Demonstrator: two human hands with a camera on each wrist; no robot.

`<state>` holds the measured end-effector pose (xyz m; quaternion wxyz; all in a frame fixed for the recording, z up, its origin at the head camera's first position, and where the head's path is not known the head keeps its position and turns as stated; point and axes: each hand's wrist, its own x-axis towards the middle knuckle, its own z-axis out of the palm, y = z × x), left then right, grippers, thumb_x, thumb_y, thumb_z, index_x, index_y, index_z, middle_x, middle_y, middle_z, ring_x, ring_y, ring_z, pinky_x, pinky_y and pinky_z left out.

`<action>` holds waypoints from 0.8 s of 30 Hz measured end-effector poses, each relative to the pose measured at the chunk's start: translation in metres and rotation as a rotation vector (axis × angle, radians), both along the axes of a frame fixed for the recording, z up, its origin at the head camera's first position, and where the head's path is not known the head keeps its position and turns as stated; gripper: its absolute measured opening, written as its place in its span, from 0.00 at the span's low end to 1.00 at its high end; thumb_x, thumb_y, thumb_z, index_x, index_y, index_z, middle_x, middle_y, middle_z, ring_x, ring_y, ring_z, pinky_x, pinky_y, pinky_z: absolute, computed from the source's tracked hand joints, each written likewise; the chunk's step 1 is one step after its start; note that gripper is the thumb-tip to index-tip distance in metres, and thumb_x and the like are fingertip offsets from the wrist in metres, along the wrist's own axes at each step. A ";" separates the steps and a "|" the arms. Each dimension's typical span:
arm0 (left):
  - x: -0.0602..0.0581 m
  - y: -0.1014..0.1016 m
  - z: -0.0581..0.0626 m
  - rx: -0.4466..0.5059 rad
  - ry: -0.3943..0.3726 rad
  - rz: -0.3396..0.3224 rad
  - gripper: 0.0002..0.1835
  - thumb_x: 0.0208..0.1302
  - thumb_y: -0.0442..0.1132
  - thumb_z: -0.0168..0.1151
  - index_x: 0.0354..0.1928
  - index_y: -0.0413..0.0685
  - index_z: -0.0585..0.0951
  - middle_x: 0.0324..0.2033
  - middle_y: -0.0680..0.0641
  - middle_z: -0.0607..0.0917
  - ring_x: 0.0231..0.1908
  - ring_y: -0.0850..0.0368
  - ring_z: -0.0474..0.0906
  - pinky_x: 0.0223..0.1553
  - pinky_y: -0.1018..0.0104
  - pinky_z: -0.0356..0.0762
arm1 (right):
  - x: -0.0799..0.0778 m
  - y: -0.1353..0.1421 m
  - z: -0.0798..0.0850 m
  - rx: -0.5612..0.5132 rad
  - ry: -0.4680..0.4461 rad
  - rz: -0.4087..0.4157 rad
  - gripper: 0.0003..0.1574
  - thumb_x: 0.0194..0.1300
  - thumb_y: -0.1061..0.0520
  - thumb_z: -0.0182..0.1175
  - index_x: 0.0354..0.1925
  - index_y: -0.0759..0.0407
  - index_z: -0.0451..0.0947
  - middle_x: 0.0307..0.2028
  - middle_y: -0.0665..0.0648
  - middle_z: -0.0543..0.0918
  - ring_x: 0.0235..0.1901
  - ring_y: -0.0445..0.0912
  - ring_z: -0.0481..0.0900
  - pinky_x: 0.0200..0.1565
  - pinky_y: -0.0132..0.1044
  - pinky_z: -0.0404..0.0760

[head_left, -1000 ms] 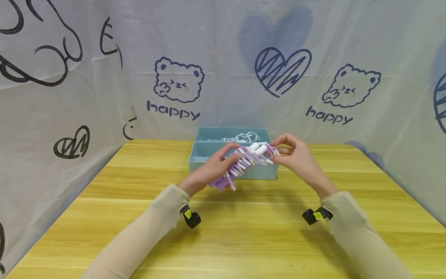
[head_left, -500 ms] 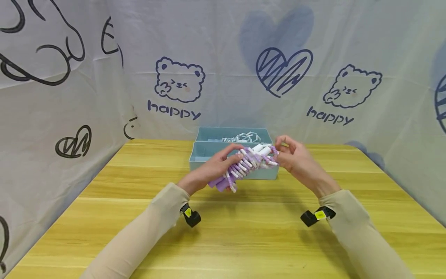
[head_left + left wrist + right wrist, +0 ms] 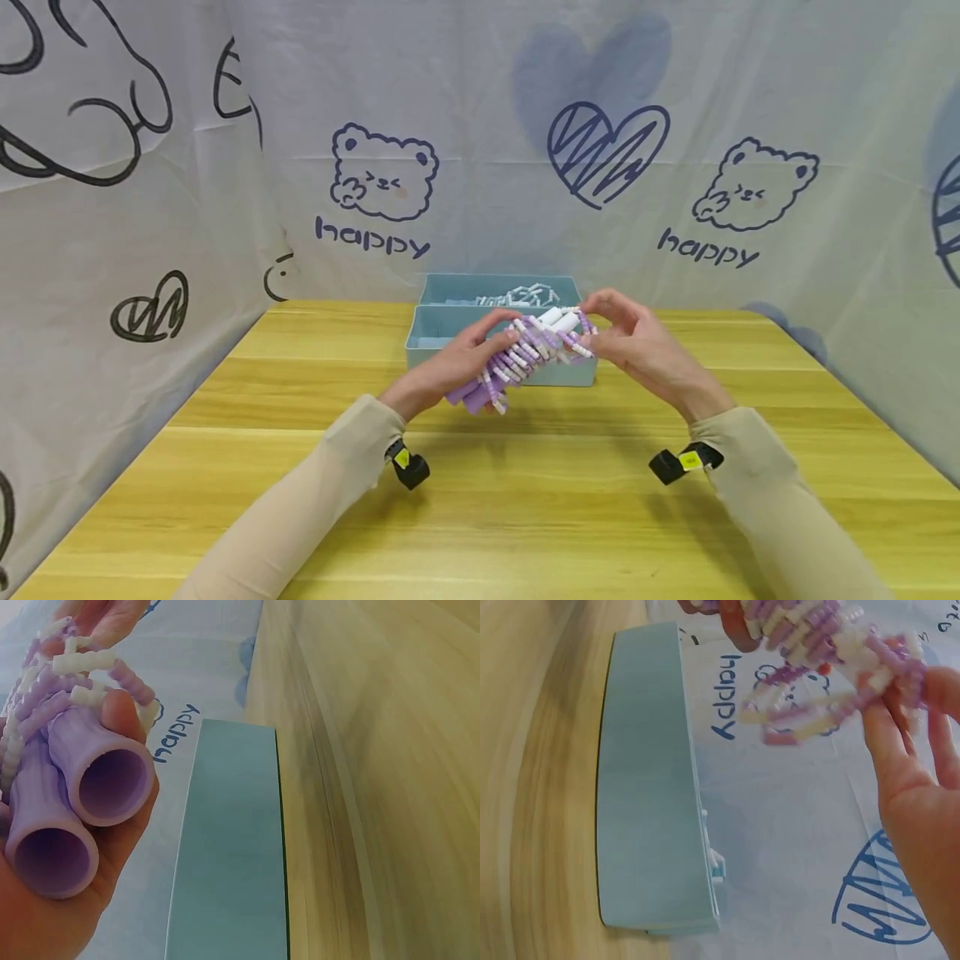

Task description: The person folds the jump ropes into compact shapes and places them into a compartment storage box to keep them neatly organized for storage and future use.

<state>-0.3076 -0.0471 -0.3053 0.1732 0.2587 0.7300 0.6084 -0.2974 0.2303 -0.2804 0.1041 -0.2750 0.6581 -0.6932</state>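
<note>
A beaded jump rope (image 3: 525,354) in purple and white is wound around its two handles, held above the table in front of the boxes. My left hand (image 3: 468,354) grips the bundle, thumb across the wound beads. In the left wrist view, the hollow purple handle ends (image 3: 82,735) stick out side by side from that hand. The handles' white ends (image 3: 567,322) point up and right, toward my right hand (image 3: 641,342). Its thumb and fingers pinch a loose beaded strand there. A loop of beads (image 3: 810,724) dangles beneath the bundle in the right wrist view.
A light blue open box (image 3: 431,325) stands behind the hands on the wooden table (image 3: 510,517). Another blue box (image 3: 498,287) sits right behind it, with a white beaded rope (image 3: 536,294) inside. A printed curtain (image 3: 487,192) hangs behind the table.
My right hand moved slightly right with the strand, then came back left, its fingers shifting along the beads. My left hand keeps its grip on the jump rope in nearly the same place.
</note>
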 end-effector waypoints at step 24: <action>0.003 0.005 0.001 0.045 0.099 0.111 0.17 0.75 0.54 0.50 0.62 0.76 0.68 0.37 0.36 0.79 0.19 0.45 0.79 0.23 0.40 0.79 | 0.014 -0.020 0.007 0.371 0.623 -0.540 0.13 0.59 0.67 0.67 0.43 0.58 0.79 0.46 0.53 0.78 0.43 0.46 0.81 0.47 0.32 0.80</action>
